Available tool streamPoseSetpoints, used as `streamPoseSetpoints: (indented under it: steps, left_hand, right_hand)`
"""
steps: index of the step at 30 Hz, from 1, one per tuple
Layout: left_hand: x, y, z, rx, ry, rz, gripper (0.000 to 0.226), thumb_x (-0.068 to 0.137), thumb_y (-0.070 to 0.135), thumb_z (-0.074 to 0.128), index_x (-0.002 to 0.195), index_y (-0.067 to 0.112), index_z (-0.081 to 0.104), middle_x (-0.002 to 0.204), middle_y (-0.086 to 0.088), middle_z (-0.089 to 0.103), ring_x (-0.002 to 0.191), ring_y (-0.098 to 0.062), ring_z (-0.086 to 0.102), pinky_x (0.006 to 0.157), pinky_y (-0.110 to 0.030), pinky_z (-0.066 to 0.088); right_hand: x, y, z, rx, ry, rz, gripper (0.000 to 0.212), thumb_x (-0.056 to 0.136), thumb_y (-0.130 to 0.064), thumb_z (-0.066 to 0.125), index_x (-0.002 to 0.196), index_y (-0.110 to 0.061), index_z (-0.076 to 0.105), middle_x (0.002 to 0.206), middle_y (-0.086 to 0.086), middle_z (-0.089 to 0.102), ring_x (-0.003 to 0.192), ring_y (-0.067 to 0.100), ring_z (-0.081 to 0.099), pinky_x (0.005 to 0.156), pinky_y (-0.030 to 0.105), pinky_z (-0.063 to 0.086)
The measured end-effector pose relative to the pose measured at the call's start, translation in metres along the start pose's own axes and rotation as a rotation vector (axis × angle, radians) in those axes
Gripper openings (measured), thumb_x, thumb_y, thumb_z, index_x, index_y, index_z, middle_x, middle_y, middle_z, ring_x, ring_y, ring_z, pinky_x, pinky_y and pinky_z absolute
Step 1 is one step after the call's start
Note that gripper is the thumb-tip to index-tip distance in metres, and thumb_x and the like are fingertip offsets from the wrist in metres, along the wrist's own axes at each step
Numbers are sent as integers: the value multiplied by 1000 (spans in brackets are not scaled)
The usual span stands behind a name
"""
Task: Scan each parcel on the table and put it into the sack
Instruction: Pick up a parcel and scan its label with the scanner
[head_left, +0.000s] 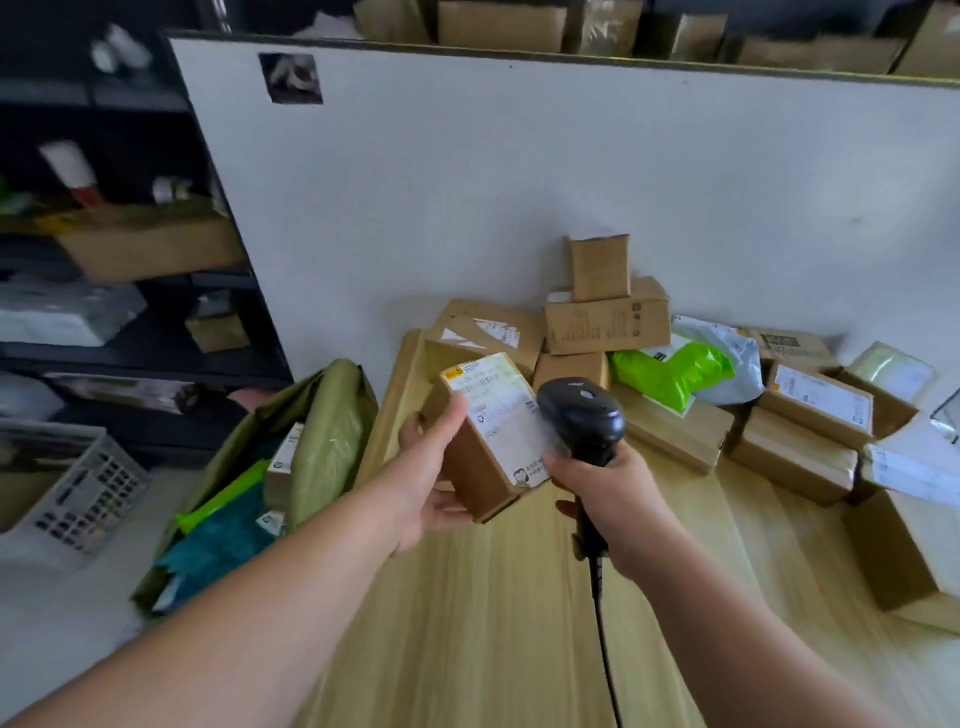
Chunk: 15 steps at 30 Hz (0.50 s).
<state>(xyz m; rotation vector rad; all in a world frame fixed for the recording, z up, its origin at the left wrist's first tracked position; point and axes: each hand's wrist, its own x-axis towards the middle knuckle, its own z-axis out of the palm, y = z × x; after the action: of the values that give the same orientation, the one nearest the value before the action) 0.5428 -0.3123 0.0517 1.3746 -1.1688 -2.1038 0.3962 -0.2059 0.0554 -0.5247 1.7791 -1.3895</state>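
The left hand (434, 483) grips a small labelled box (493, 434) above the table (467, 623); the right hand (605, 493) clasps a black scanner (582, 415) beside its label.

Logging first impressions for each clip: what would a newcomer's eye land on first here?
At centre, the left hand holds a small labelled box up to the black scanner gripped by the right hand. Behind them, a bright green mailer stands out among brown parcels piled at the far edge of the table. Left of the table, the open green sack already holds several parcels.
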Motion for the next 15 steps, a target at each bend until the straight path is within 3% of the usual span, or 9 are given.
streamPoseSetpoints:
  steps: [2, 5, 7, 10, 13, 15]
  left_hand:
    - [-4, 14, -20, -14, -17, -16, 86, 57, 84, 54, 129, 38, 46, 119, -7, 61, 97, -37, 67, 78, -55, 56]
    - [-7, 26, -42, 56, -15, -23, 93, 50, 87, 55, 127, 36, 50, 117, -4, 63, 100, -31, 66, 74, -45, 56]
    - [-3, 27, -58, 83, 20, -15, 85, 60, 73, 71, 128, 29, 47, 112, -6, 67, 99, -31, 66, 78, -44, 53]
    - [4, 25, -81, 101, 14, -33, 89, 52, 52, 82, 129, 23, 49, 108, -6, 69, 98, -29, 66, 77, -40, 46]
    - [5, 31, -97, 109, -55, -65, 88, 49, 67, 75, 123, 25, 56, 119, -8, 62, 116, -32, 56, 99, -48, 40]
    - [4, 38, -108, 130, -89, -94, 84, 51, 72, 68, 122, 27, 58, 120, -12, 59, 119, -36, 53, 105, -51, 37]
  right_hand:
    - [-4, -5, 20, -18, -19, -14, 24, 85, -11, 75, 105, -19, 64, 98, -2, 73, 84, 19, 66, 83, 39, 58]
    - [-9, -12, 49, -31, -39, -40, 23, 85, -8, 74, 103, -18, 64, 91, -3, 72, 78, 15, 65, 74, 30, 56]
    - [-12, -16, 65, -44, -61, -58, 24, 86, -6, 73, 105, -17, 64, 87, -6, 72, 72, 6, 66, 66, 20, 51]
    - [-17, -17, 84, -101, -76, -78, 24, 86, -4, 72, 102, -19, 63, 84, -9, 71, 62, -6, 65, 54, 8, 46]
    - [-24, -18, 95, -132, -50, -74, 24, 85, -4, 72, 101, -19, 63, 82, -10, 70, 66, -3, 65, 55, 9, 45]
    - [-28, -20, 100, -144, -25, -64, 24, 85, -4, 73, 102, -19, 64, 83, -9, 70, 73, 4, 65, 59, 13, 45]
